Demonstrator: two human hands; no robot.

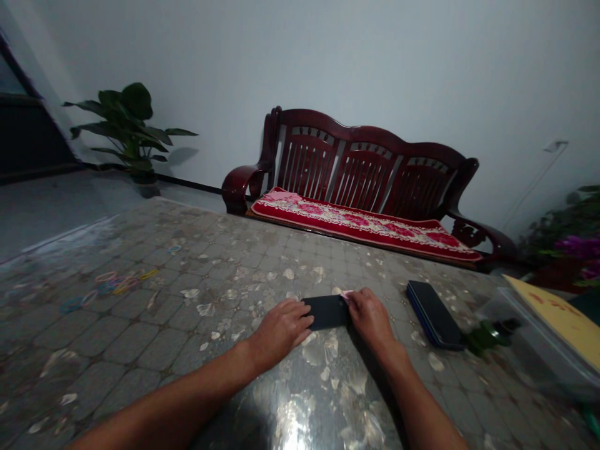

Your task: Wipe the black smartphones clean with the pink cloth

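Note:
A dark, flat, rectangular smartphone lies on the patterned table covering in front of me. My left hand grips its left end, with the fingers over the edge and onto the surface. At the phone's right end, my right hand pinches a small pink cloth against the upper right corner. Most of the cloth is hidden under the fingers. To the right of that hand lies a stack of dark phones or similar flat devices, with a blue edge showing.
A green bottle lies beside the stack, near a clear plastic box topped by a yellow booklet. Coloured bands are scattered at left on the table. Beyond stand a wooden bench and a potted plant.

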